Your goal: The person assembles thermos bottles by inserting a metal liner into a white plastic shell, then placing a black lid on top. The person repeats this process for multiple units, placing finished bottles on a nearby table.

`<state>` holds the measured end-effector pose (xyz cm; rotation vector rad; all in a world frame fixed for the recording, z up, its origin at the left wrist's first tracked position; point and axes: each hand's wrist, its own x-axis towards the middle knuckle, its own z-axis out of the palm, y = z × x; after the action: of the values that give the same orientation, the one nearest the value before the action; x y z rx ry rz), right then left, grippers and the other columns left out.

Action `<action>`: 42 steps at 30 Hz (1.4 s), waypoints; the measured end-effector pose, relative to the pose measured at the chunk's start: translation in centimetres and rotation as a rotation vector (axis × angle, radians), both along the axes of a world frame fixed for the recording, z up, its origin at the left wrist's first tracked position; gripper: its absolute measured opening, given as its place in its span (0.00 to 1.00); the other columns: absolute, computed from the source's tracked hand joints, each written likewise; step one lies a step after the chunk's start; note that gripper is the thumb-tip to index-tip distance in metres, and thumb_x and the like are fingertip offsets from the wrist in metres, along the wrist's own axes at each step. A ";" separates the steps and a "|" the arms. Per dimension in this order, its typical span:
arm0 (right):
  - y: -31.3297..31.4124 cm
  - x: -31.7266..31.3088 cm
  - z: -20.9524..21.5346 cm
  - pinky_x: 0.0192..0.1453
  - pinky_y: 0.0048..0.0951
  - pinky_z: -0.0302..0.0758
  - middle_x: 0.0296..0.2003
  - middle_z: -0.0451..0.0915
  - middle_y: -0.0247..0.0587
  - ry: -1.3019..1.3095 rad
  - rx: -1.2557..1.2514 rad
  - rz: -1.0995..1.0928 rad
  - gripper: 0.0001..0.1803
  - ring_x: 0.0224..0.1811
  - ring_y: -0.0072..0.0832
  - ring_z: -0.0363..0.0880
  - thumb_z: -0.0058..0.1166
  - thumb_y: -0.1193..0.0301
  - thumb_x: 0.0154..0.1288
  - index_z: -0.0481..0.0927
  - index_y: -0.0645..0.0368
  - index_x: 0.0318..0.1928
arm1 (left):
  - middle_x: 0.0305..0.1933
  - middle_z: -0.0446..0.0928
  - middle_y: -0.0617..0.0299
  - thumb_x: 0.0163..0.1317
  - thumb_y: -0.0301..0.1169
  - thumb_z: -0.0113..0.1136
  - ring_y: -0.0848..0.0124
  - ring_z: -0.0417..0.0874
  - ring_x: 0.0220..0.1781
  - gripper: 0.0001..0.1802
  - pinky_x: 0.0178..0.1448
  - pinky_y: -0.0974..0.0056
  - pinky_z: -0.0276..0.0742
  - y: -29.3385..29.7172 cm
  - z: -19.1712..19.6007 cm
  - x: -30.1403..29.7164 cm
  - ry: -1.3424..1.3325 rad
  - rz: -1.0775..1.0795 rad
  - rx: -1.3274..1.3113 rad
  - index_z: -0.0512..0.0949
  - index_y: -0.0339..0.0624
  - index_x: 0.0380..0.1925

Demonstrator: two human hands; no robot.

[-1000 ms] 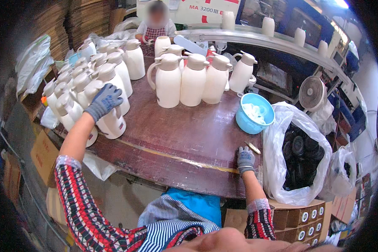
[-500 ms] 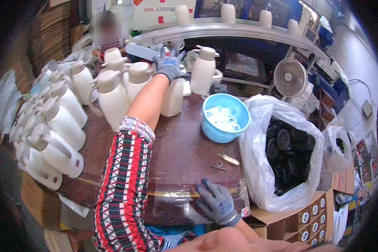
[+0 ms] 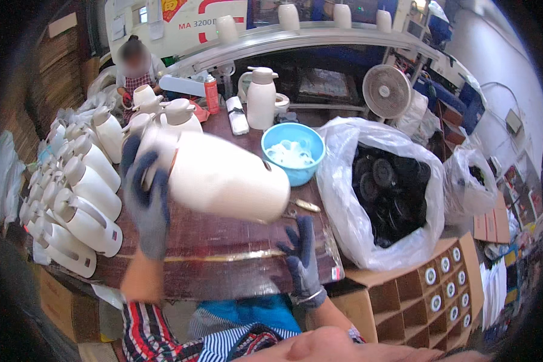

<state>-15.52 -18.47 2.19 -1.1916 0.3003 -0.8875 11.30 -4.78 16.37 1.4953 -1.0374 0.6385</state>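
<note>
A gloved left hand (image 3: 146, 202) grips a white vacuum jug (image 3: 223, 175) near its top end, fingers wrapped tight, and holds it tipped on its side above the dark wooden surface (image 3: 223, 253). The right hand (image 3: 300, 256) hovers just below the jug's base with fingers spread and holding nothing. With only one hand bearing the weight, the jug could slip from the glove and strike the surface, or its base could swing into the blue bowl (image 3: 292, 154) just behind. Rows of finished jugs (image 3: 84, 199) lie close at the left, within reach of a careless elbow.
</note>
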 end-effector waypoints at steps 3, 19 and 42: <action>5.2 -1.5 3.4 0.69 0.41 0.72 0.65 0.73 0.49 0.000 0.054 -0.357 0.42 0.66 0.37 0.72 0.69 0.63 0.67 0.62 0.61 0.73 | 0.79 0.59 0.40 0.75 0.34 0.57 0.49 0.64 0.77 0.16 0.79 0.45 0.59 8.1 -8.2 -9.2 0.218 -0.001 -0.121 0.68 0.41 0.56; 16.1 -15.1 4.7 0.57 0.53 0.77 0.45 0.84 0.44 0.351 -1.210 -0.443 0.22 0.50 0.49 0.82 0.56 0.54 0.66 0.82 0.55 0.52 | 0.67 0.74 0.48 0.78 0.43 0.52 0.53 0.69 0.74 0.22 0.78 0.48 0.58 15.3 -12.2 -21.2 0.466 -0.633 0.454 0.78 0.34 0.56; -11.3 -48.2 19.1 0.55 0.47 0.80 0.41 0.85 0.61 1.937 -0.995 -0.339 0.28 0.48 0.52 0.86 0.64 0.50 0.52 0.82 0.57 0.46 | 0.72 0.73 0.50 0.76 0.39 0.56 0.58 0.69 0.76 0.29 0.80 0.54 0.60 9.8 -11.9 -13.7 0.501 -0.569 0.614 0.70 0.34 0.71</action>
<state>-63.71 -29.82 21.32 -2.7082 1.7646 0.2839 -2.44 5.05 4.50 1.6363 -1.2295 -0.4829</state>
